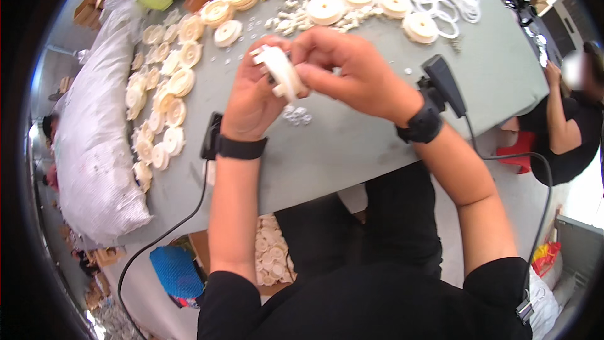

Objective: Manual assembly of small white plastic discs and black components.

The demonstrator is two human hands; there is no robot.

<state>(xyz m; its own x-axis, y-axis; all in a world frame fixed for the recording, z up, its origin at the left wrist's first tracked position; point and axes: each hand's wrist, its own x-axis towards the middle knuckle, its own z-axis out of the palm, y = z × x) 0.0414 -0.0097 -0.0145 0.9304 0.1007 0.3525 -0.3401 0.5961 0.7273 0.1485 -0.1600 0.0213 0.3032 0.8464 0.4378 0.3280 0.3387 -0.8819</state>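
My left hand (257, 91) is closed around a cream-white round plastic wheel-like part (280, 74), held tilted on edge above the table. From the right, the fingers of my right hand (340, 69) are bent and press against the part's rim; what their tips pinch is hidden. Just below the part lies a small cluster of clear little rings (297, 115) on the table. Beyond my hands, a heap of small white plastic pegs (296, 19) sits beside several thick cream discs (326, 9).
The grey-green table (333, 151) holds rows of cream plastic parts (167, 97) at left and white rings (434, 0) at far right. A stuffed white sack (100, 132) lines the left edge. Below is a box of similar parts (274, 252). Another person (572, 119) sits at right.
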